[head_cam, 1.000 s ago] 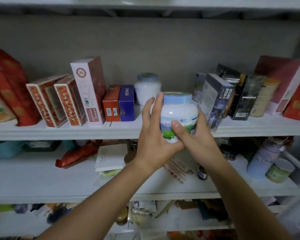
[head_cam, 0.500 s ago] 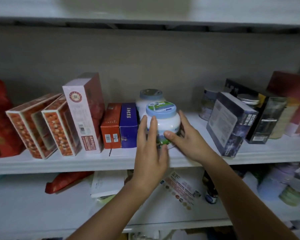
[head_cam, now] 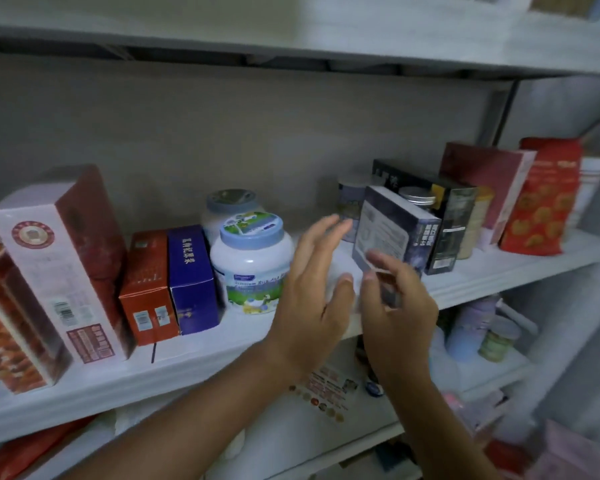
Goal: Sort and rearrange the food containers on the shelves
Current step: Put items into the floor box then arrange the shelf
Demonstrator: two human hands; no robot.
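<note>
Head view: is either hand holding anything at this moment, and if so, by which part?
Nothing is held. The left hand and right hand are both open and empty, between the white jar, standing alone on the shelf, and the tilted dark box.

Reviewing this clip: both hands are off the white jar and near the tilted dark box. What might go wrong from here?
1. The dark box leans left, propped against the black box; a nudge from the right hand may tip it over.
2. The white jar stands near the shelf edge; the left hand beside it could knock it off.
</note>
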